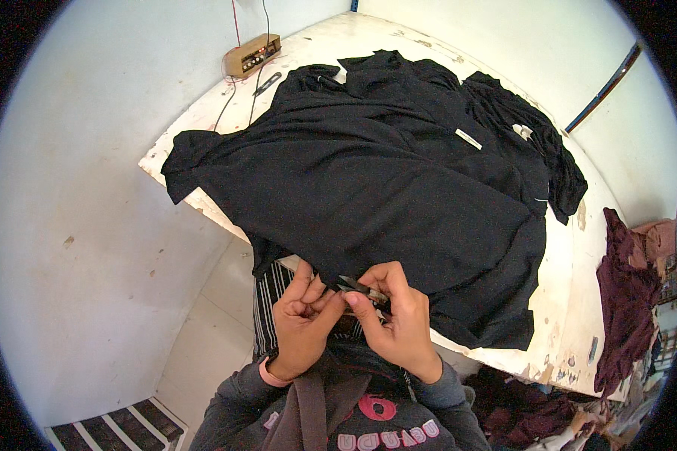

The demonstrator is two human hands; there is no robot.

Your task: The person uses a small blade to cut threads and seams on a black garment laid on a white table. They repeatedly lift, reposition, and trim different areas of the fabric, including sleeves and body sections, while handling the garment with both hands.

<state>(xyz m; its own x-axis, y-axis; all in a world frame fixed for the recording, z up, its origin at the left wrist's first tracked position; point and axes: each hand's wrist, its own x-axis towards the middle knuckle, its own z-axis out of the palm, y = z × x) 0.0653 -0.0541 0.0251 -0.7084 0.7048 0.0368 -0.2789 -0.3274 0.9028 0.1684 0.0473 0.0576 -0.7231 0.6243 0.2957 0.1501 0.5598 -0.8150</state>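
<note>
A large black garment [399, 195] lies spread and rumpled over the white table, its near edge hanging over the front toward me. A small white label [469, 139] shows on it. At that near edge, my left hand [299, 327] is closed, its thumb and fingertips pinching the black cloth. Close beside it on the right, my right hand [402, 323] holds a pair of small dark thread snips [366, 289]. Their tips point left, almost at my left thumb. Whether the blades touch a thread is too small to tell.
A brown switch box [253, 55] with wires stands at the table's far left, near a dark slim tool [267, 83]. Maroon cloth [626, 301] hangs over the right end of the white table [572, 316]. More cloth [515, 410] is heaped below. Walls border the left and back.
</note>
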